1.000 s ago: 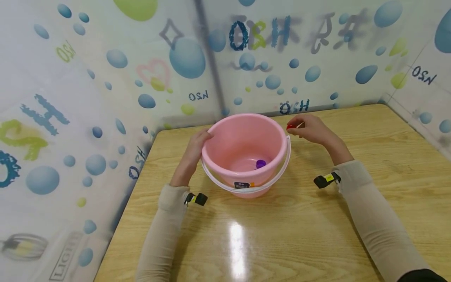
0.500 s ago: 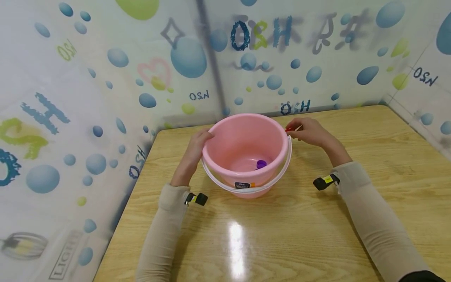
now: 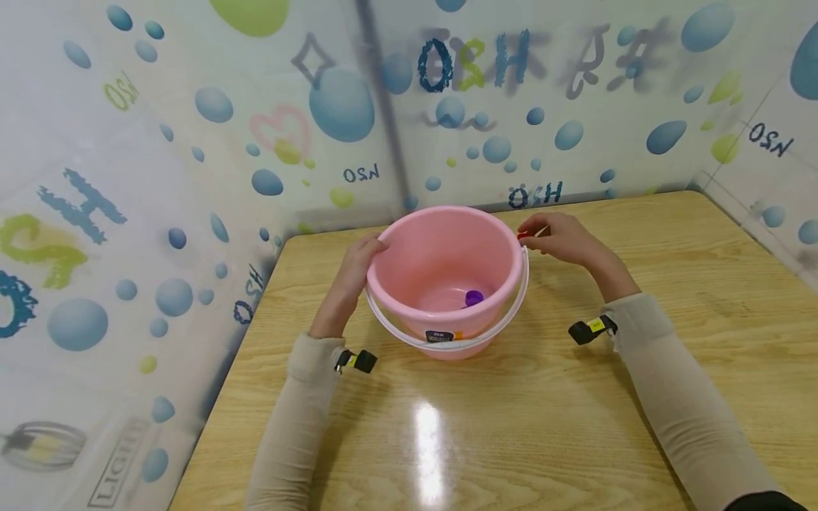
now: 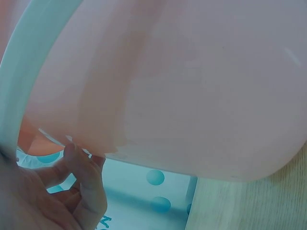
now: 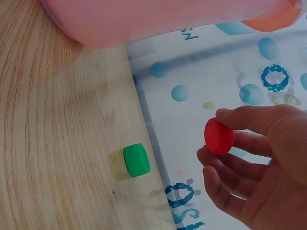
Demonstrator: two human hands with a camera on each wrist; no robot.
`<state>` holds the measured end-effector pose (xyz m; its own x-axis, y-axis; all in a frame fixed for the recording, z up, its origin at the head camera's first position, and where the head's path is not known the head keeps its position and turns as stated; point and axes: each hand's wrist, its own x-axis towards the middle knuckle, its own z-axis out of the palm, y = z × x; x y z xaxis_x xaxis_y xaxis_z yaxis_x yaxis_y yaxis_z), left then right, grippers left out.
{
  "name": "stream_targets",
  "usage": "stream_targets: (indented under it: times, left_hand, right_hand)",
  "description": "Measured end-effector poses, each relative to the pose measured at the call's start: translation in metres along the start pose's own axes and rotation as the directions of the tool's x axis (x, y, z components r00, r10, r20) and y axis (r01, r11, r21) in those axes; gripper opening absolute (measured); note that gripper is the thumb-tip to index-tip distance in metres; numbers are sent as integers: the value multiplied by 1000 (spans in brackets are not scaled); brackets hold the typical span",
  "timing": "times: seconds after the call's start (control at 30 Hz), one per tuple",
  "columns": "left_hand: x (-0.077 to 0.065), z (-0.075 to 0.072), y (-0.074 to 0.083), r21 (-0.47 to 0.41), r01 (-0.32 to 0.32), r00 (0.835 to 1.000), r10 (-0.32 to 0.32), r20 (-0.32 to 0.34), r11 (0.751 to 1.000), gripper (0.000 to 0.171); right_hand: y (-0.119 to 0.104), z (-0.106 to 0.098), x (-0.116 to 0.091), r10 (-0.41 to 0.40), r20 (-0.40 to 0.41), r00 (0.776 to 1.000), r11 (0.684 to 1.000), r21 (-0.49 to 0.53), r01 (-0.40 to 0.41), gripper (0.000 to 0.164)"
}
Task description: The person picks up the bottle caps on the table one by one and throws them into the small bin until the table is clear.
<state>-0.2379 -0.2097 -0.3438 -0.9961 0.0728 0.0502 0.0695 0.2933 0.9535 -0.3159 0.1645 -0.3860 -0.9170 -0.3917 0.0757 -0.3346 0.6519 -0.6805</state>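
A pink bucket point(image 3: 441, 266) with a white handle stands on the wooden table, a purple bottle cap point(image 3: 473, 297) lying on its bottom. My left hand point(image 3: 351, 277) grips the bucket's left rim, thumb at the inner side and fingers outside. Just beyond the right rim, my right hand point(image 3: 565, 241) pinches a red bottle cap point(image 5: 219, 136) between thumb and fingers. In the right wrist view a green bottle cap point(image 5: 137, 159) sits on the table near its far edge, below the red one; the head view does not show it.
The wooden table point(image 3: 575, 419) spreads in front and to the right. Behind it and on the left hang pale wall sheets point(image 3: 255, 85) printed with blue drops. The white handle point(image 3: 441, 345) hangs down over the bucket's front.
My right hand has lowered slightly with the red bottle cap, beside the bucket's right rim, then stayed nearly still. The left hand keeps its grip on the rim.
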Motion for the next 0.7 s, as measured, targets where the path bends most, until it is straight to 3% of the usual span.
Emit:
stream_targets:
  times: [0.7]
  left_hand:
    - [0,0,-1,6,3,1000,-3,-4,1000,38]
  right_hand:
    - [-9,-7,-4,18,3,1000,1000,14,-19,40]
